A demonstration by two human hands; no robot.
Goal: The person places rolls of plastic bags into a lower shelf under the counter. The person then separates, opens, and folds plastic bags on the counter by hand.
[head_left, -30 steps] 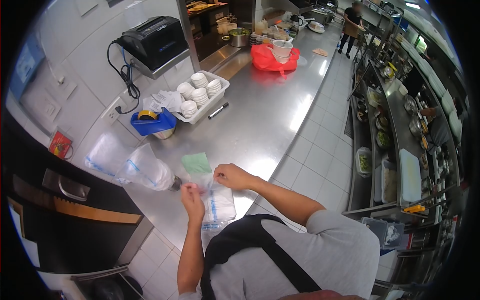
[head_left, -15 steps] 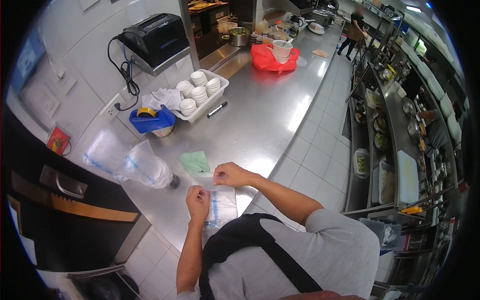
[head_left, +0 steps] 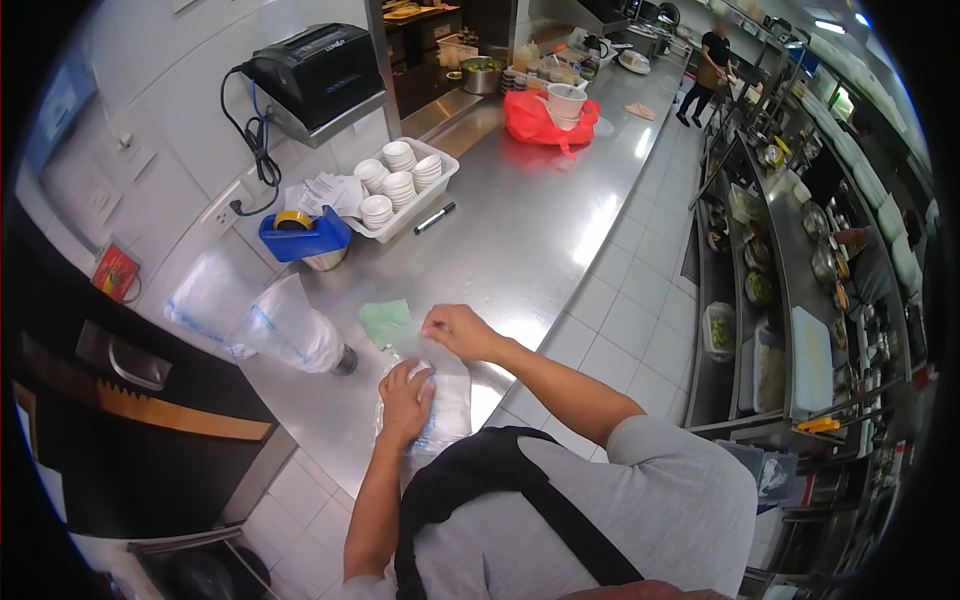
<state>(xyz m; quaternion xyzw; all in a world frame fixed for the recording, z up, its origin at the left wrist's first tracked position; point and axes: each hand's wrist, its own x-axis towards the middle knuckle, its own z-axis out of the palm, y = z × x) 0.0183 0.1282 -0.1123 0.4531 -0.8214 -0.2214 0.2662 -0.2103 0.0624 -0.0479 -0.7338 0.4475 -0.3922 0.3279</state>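
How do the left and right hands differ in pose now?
The left hand lies palm-down with fingers extended over the plastic bags; the right hand has its fingertips drawn together.
The left hand is nearer the black apron than the right hand.
Both are bare.

Steel surface (head_left: pixel 500 235) lies under the fingers (head_left: pixel 398 376) and stretches far beyond them. White tiled wall (head_left: pixel 165 130) stands left of the fingers; dark panel (head_left: pixel 205 400) sits lower left. Pale floor tiles (head_left: pixel 605 300) run right of them, steel shelving (head_left: pixel 783 235) farther right. Ceiling light (head_left: pixel 829 26) glows far beyond; glare streaks the steel.
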